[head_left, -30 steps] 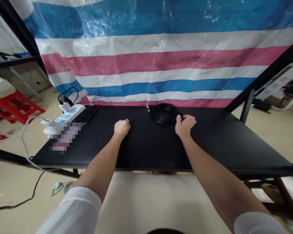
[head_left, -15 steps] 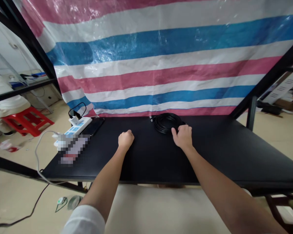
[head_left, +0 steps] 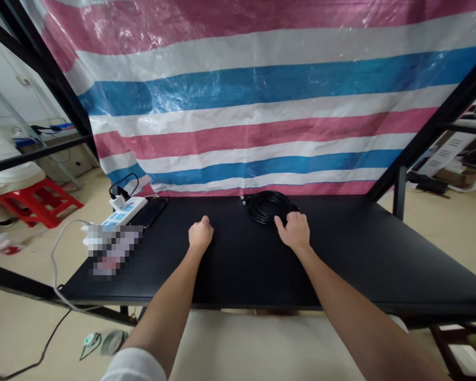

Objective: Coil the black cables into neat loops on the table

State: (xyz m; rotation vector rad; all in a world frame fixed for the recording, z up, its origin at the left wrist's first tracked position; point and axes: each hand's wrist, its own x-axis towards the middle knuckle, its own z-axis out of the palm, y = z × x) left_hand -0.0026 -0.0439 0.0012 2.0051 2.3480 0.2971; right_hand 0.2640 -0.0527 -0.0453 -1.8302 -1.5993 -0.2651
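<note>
Many loops of black cable [head_left: 268, 207] lie coiled against the right hand's [head_left: 294, 232] half-curled fingers [head_left: 282, 224], left hand [head_left: 201, 234] fisted

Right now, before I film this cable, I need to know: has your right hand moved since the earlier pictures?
Yes, to the left: your right hand has shifted left against the black cable coil and now overlaps more of the coil's near right side.

Striped woven tarpaulin [head_left: 238, 106] behind a black table [head_left: 381, 254], red stool [head_left: 39, 203], beige floor [head_left: 19, 328]
</note>
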